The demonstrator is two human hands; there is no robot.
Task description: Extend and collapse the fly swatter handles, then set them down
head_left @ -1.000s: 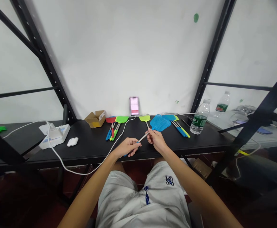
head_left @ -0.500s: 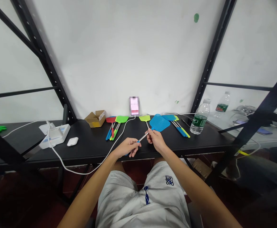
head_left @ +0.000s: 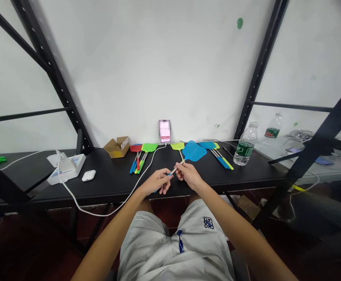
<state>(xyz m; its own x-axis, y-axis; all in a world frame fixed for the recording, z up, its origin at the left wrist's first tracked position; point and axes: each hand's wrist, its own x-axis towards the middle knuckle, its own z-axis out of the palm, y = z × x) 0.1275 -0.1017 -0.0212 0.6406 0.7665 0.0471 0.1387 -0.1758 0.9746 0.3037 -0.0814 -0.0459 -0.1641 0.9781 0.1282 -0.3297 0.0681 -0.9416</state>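
i record the left hand (head_left: 158, 182) closed around the handle (head_left: 169, 174) of the blue fly swatter (head_left: 194, 151), the right hand (head_left: 189, 175) pinching its metal shaft (head_left: 174, 170). i find the swatter slanted over the desk (head_left: 106, 171), its head near a yellow-green swatter (head_left: 177, 146); a bottle (head_left: 245, 145) stands farther right.

1. Shorts (head_left: 158, 242): pale grey, loose-cut cloth, softly creased across the lap, the legs ending near the bare knees (head_left: 147, 205).
2. Drawstring (head_left: 180, 242): navy blue, a flat, twisted cord at the front of the shorts.
3. Lettering (head_left: 208, 223): dark block capitals in short stacked rows on the right leg of the shorts.
4. Left forearm (head_left: 112, 226) and right forearm (head_left: 235, 218): bare, slender.
5. Left hand (head_left: 158, 180) and right hand (head_left: 189, 174): ungloved.
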